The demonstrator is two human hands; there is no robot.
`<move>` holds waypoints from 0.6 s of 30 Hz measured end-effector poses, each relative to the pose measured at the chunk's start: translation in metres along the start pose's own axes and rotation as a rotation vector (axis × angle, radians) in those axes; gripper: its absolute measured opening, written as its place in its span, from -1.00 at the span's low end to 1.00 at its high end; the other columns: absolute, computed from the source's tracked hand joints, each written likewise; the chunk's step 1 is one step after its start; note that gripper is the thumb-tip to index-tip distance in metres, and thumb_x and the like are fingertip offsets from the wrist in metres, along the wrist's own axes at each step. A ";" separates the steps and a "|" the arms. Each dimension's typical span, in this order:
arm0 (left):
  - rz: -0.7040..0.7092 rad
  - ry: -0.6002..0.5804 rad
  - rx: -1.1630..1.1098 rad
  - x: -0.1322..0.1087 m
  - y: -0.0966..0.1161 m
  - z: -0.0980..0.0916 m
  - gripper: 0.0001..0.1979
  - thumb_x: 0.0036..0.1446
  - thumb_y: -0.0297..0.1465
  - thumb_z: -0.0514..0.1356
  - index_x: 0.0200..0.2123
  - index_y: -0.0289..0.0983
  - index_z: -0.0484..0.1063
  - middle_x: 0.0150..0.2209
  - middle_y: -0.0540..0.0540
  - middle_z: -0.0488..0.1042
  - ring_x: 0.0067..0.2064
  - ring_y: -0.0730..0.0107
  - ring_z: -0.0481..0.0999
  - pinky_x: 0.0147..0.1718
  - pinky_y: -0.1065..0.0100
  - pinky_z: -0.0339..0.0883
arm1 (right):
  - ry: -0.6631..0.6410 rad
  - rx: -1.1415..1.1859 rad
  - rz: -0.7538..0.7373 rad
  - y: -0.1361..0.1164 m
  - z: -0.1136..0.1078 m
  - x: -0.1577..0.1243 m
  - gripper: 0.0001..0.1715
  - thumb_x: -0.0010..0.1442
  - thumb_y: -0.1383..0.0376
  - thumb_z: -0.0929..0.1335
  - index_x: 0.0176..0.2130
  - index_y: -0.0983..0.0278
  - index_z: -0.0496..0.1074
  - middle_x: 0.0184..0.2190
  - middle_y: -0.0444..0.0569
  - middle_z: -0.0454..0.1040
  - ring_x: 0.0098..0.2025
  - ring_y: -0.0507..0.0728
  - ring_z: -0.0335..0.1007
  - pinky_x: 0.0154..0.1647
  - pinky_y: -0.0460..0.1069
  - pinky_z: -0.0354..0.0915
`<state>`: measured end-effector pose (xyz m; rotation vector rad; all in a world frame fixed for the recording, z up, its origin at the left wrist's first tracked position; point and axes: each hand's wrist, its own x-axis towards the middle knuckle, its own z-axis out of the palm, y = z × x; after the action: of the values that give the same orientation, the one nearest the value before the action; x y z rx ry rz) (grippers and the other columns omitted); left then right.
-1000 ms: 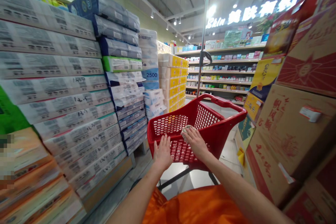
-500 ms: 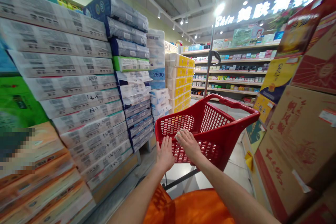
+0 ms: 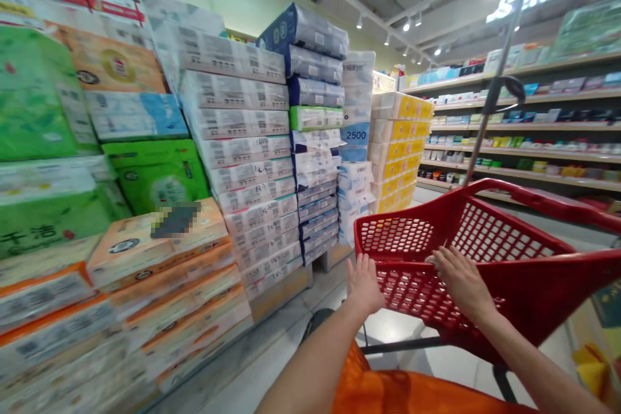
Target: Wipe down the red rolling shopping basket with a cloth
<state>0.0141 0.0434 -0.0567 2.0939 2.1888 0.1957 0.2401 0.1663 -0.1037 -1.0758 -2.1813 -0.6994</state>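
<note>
A red plastic shopping cart point(image 3: 514, 272) with perforated basket walls stands before me. My left hand point(image 3: 365, 284) lies against the basket's near left corner, fingers stretched out and holding nothing. Farther right along the near rim, my right hand point(image 3: 463, 281) presses a crumpled whitish cloth point(image 3: 430, 259) against the basket. Only a small edge of the cloth shows; fingers cover the rest, so its exact kind is unclear.
Tall stacks of wrapped tissue packs point(image 3: 252, 155) line the left side. Yellow-and-white packs point(image 3: 400, 149) stand behind the cart. Shelves of small goods point(image 3: 524, 123) fill the back right. A metal pole point(image 3: 502, 58) rises behind the basket. A yellow item point(image 3: 592, 365) lies at lower right.
My view has turned left, so the cart and both hands appear farther right. More tissue stacks show on the left. Less of the cloth is visible under my right hand.
</note>
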 end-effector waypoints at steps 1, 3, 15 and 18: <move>0.018 -0.001 -0.016 -0.002 0.003 0.001 -0.20 -0.05 -0.18 -0.02 0.21 -0.48 -0.17 0.27 -0.28 -0.18 0.28 0.12 -0.28 0.19 -0.04 -0.40 | 0.004 0.001 -0.005 0.009 0.003 -0.002 -0.55 0.15 0.37 0.11 -0.02 0.33 0.33 0.03 0.06 0.33 0.15 0.24 0.06 0.08 0.16 0.09; 0.058 -0.005 -0.042 -0.006 0.013 0.004 -0.20 -0.04 -0.18 -0.04 0.21 -0.49 -0.19 0.27 -0.30 -0.17 0.27 0.11 -0.29 0.18 -0.05 -0.42 | 0.005 -0.001 0.000 0.029 0.007 -0.006 -0.54 0.14 0.33 0.11 -0.03 0.31 0.34 0.02 0.08 0.33 0.13 0.25 0.09 0.06 0.17 0.11; 0.291 -0.004 0.055 0.013 0.030 0.004 -0.29 -0.02 -0.23 0.00 0.18 -0.38 -0.09 0.25 -0.24 -0.08 0.26 0.10 -0.21 0.16 -0.11 -0.40 | 0.048 0.292 -0.103 -0.018 -0.011 -0.034 -0.54 0.13 0.35 0.13 0.02 0.30 0.28 0.01 0.07 0.33 0.15 0.19 0.07 0.11 0.16 0.10; 0.312 0.008 0.097 0.021 0.036 0.005 -0.31 -0.03 -0.26 0.03 0.17 -0.37 -0.05 0.24 -0.25 -0.04 0.26 0.12 -0.17 0.16 -0.09 -0.37 | 0.008 0.351 -0.077 -0.032 -0.026 -0.034 -0.57 0.14 0.35 0.16 0.00 0.29 0.31 -0.02 0.07 0.36 0.12 0.20 0.12 0.07 0.18 0.15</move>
<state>0.0499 0.0658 -0.0555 2.4837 1.8990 0.1236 0.2377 0.1142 -0.1161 -0.8092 -2.2408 -0.3326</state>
